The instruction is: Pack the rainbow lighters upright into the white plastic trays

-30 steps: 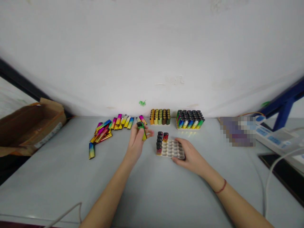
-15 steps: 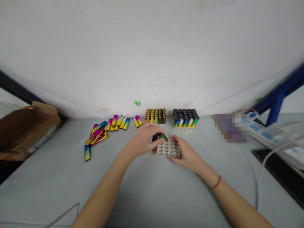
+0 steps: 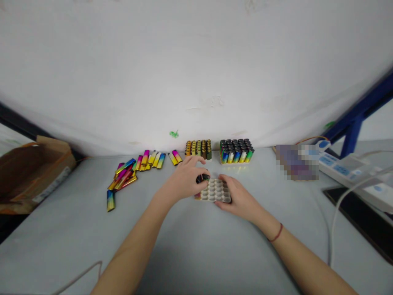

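Observation:
A white tray (image 3: pixel 218 191) with rows of round sockets lies at the table's middle. My left hand (image 3: pixel 184 180) is closed on a black-capped lighter (image 3: pixel 203 178) and holds it over the tray's left column, where a few lighters stand, mostly hidden by my fingers. My right hand (image 3: pixel 238 196) grips the tray's right and near edge, fingers curled round it. A heap of loose rainbow-coloured lighters (image 3: pixel 135 170) lies to the left of my left hand.
Two full trays stand at the wall: orange-brown lighters (image 3: pixel 198 149) and black-capped ones (image 3: pixel 236 151). A cardboard box (image 3: pixel 30 172) sits far left. A power strip (image 3: pixel 346 169), white cables (image 3: pixel 337 213) and a dark slab (image 3: pixel 362 213) are at right.
My left hand carried the lighter from beside the loose heap rightward to the tray and lowered it over the left column. The right hand stayed on the tray. The camera tilted slightly.

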The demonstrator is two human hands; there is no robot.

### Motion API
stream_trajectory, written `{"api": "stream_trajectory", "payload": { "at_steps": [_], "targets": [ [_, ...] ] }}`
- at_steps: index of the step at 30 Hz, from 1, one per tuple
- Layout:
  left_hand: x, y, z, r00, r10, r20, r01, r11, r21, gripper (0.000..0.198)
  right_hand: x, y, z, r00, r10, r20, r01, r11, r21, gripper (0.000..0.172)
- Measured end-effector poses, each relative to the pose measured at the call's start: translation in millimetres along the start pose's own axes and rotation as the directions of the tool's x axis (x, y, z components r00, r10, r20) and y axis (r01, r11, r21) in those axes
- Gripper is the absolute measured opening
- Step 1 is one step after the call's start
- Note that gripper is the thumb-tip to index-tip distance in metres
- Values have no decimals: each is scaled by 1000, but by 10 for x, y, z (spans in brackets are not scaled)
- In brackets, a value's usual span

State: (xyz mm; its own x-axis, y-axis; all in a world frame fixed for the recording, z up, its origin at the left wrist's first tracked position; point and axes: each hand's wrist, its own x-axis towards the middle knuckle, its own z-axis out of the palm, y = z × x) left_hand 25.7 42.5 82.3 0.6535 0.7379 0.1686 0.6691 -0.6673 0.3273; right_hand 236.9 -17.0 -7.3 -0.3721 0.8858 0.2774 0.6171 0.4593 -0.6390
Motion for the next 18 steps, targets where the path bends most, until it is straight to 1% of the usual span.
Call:
{"api": "stream_trajectory", "payload": {
  "at_steps": [5,9,14,18],
  "targets": [
    [4,12,-30,1000,9,18,-9,1000,3,18,-2,2,3,1000,-5,-3,5,1000,-9,71],
    [-9,1,-26,1000,-7,29,8,1000,-14,19,-7,16,10,1000,-24,-18,24,1000,-7,69],
    [-30,6,-11,999,4,-38,-6,999,-36,17,-10,21,12,1000,-22,-18,22,1000,-2,70],
    [-27,22,-35,994,22,-103,-24,1000,-16,13,-10,14,13,1000,-20,-17,20,1000,-13,70]
  ]
}}
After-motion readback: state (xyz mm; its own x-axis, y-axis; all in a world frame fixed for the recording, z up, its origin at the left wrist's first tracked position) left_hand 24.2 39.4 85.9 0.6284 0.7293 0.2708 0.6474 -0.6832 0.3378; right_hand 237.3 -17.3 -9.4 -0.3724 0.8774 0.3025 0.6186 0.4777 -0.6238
